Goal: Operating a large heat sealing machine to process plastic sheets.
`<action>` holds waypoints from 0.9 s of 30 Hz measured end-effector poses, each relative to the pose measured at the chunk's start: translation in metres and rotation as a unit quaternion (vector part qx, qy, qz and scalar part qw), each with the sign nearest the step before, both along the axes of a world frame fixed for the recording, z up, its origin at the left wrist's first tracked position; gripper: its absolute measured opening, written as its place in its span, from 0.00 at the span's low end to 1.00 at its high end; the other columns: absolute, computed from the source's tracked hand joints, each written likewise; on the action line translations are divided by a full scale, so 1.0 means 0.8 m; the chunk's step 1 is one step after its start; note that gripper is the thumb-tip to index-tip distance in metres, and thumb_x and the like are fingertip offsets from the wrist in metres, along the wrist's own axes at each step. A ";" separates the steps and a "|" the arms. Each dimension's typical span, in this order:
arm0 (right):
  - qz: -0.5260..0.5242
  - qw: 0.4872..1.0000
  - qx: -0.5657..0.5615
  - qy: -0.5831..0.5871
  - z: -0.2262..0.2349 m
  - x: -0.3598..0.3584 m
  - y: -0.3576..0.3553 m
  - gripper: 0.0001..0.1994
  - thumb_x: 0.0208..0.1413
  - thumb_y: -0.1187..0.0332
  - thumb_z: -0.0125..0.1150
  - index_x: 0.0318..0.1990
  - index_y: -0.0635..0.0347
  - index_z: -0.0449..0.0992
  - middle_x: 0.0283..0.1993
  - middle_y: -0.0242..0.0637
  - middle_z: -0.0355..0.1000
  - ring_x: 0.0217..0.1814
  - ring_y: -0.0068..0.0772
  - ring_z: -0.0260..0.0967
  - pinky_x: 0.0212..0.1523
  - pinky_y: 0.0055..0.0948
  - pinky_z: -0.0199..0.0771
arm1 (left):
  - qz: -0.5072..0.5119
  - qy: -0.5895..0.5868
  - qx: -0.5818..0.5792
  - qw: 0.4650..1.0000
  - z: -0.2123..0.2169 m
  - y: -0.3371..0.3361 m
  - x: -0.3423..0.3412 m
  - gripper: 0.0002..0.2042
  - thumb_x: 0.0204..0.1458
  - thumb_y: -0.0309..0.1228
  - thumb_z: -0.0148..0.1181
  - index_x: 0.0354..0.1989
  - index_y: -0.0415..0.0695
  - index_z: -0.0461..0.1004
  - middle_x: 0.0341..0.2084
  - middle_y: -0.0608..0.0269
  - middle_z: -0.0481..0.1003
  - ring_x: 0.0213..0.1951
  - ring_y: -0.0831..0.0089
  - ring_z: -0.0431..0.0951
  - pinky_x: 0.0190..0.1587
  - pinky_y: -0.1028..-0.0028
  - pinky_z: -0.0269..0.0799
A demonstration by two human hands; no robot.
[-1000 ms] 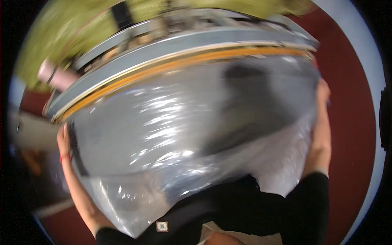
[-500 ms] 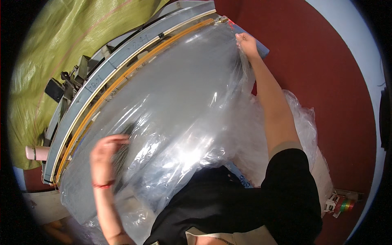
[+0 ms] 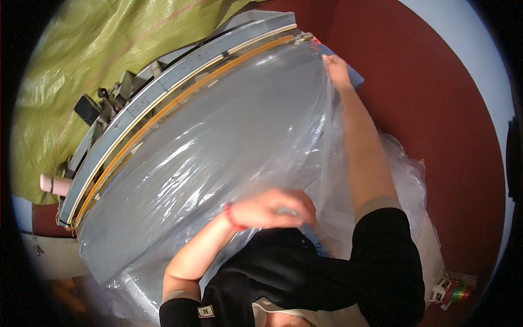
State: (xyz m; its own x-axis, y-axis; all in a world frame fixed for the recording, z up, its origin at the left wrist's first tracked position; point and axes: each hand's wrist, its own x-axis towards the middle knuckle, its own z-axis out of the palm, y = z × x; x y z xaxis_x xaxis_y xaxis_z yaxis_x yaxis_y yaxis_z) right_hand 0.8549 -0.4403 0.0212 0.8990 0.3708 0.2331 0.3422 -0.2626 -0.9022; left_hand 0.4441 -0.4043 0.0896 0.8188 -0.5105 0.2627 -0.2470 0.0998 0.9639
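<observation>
A wide sheet of clear plastic film [image 3: 218,125] lies over the grey worktop and hangs down in folds towards me. At the far right corner my right hand [image 3: 336,70] is closed on the film's edge, which runs taut and bunched below the fingers. My left hand [image 3: 272,210], a red band round its wrist, is close to my body above the near folds. Its fingers are bent and somewhat blurred, with a gap between them and the thumb; nothing shows in it.
A curved-looking grey metal rail [image 3: 163,82] with an orange strip [image 3: 180,98] borders the worktop's far side. Beyond it are a dark phone-like device [image 3: 87,109], a pink cylinder [image 3: 54,185] and yellow-green woven sheeting [image 3: 109,43]. Dark red floor [image 3: 414,92] lies to the right, with a multicoloured roll [image 3: 456,293].
My left hand has swept right and nearer, from over the film's left part to before my body. The right hand keeps its hold at the far corner. The view has shifted slightly.
</observation>
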 end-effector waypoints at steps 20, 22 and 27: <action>-0.015 0.993 -0.063 -0.096 0.004 -0.008 0.021 0.17 0.47 0.56 0.56 0.31 0.65 0.75 0.31 0.37 0.72 0.35 0.25 0.67 0.39 0.25 0.65 | 0.331 -0.044 0.019 0.943 0.097 0.066 -0.316 0.14 0.50 0.37 0.48 0.38 0.39 0.70 0.39 0.53 0.70 0.43 0.67 0.70 0.47 0.69 0.63; -0.021 0.996 -0.042 -0.076 -0.002 0.031 -0.015 0.18 0.46 0.56 0.56 0.33 0.66 0.74 0.32 0.36 0.72 0.35 0.25 0.66 0.39 0.25 0.64 | 0.458 -0.090 0.082 0.880 0.092 0.087 -0.386 0.15 0.50 0.37 0.47 0.40 0.39 0.69 0.41 0.52 0.68 0.44 0.67 0.69 0.47 0.69 0.63; 0.004 0.991 -0.033 -0.131 -0.024 0.053 -0.003 0.17 0.48 0.57 0.55 0.29 0.66 0.73 0.24 0.30 0.67 0.27 0.21 0.61 0.31 0.23 0.62 | 0.734 -0.156 0.271 0.603 0.136 0.120 -0.547 0.16 0.52 0.36 0.44 0.45 0.39 0.65 0.45 0.52 0.65 0.45 0.66 0.67 0.48 0.70 0.62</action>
State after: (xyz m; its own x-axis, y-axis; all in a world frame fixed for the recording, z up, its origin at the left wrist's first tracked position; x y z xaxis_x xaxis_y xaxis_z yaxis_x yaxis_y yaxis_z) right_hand 0.8974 -0.4423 0.0020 0.8085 0.3995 0.4321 0.5638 -0.3153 -0.7634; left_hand 0.0062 -0.3079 0.1981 0.4463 0.6241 0.6413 0.1367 -0.7558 0.6404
